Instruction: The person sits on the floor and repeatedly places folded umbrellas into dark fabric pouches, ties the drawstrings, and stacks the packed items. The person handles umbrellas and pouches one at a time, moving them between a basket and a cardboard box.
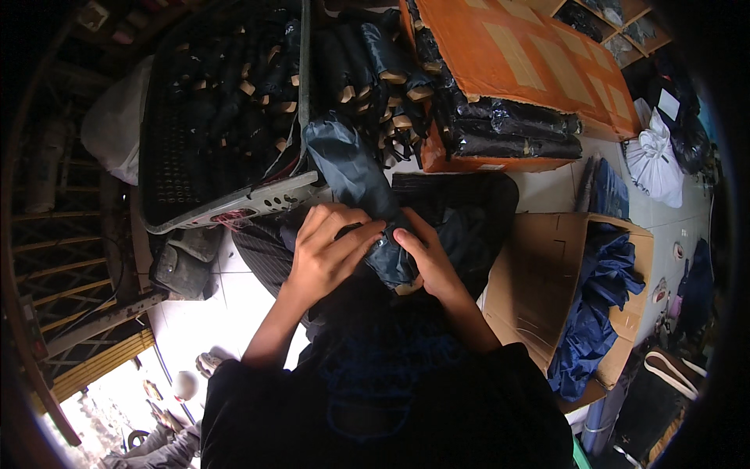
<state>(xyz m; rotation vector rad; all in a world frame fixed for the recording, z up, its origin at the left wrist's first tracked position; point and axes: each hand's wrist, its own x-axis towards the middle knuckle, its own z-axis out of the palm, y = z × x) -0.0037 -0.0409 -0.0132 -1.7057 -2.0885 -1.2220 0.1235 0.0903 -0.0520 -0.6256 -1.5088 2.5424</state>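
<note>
A folded dark blue-grey umbrella point(351, 168) lies slantwise over my lap, its loose cloth end pointing away from me. The tan end of its handle point(408, 288) shows close to my body. My left hand point(328, 248) is closed on the umbrella's near part from the left, its fingers bent over the cloth. From the right, my right hand point(428, 255) grips the same part, the thumb pressed on top. The two hands nearly meet there, and what lies between the fingertips is too small to make out.
A dark plastic crate point(226, 205) full of wooden-ended umbrellas stands at the far left. More umbrellas point(367, 70) lie beside it. An orange carton point(539, 62) with black wrapped packs is behind. At the right, a brown box point(539, 273) holds blue cloth point(590, 328).
</note>
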